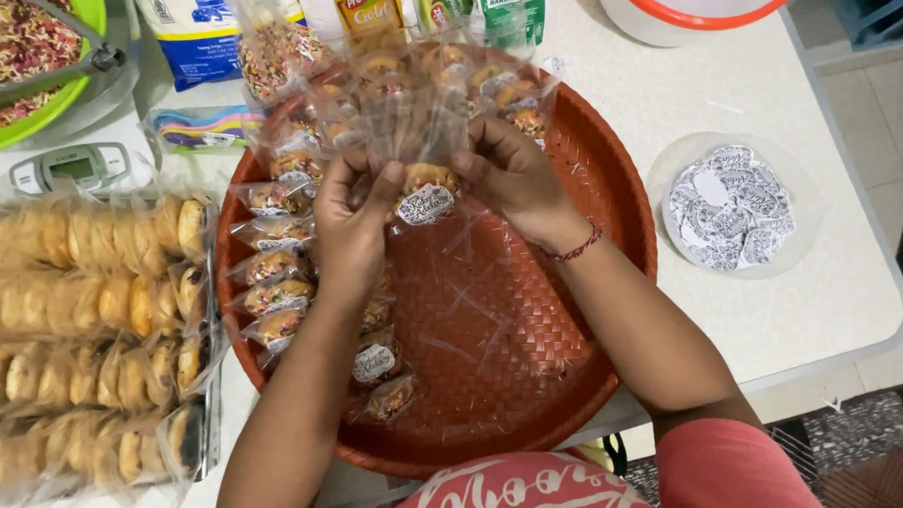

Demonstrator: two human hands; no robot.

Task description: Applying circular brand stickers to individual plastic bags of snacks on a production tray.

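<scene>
Both hands up over the far half of a round woven red tray (569, 318), pinching one small clear bag with a cookie inside (426, 183). Left hand (358, 216) gripping bag's left edge, fingers curled in; right hand (509, 171) closed on its right side, thumb and fingers on the plastic. White printed round sticker (425, 205) already on the bag front, facing up between the two hands. Bag held clear of tray floor, not resting. Just left of left hand and under the left forearm: a row of bagged cookies (272, 298) lying along tray rim, several showing stickers; two more by the forearm lower down (378, 367). Beyond the fingertips: more bagged cookies (417, 83) stacked at far rim, stickers hard to make out there. Well right of right hand, off the tray: clear plate of loose round stickers (728, 206), a good pile left. Far left of left hand: rows of unbagged-looking cookies in long clear sleeves (79, 331), many. Beyond those: small kitchen scale (74, 166), green bowl of sprinkles (28, 49). Near side of tray under right forearm bare apart from scraps of clear film. Judged progress: a fair batch packed and labelled, but plenty of stickers and cookie stock remaining, so roughly early-to-mid way; exact count not readable.
</scene>
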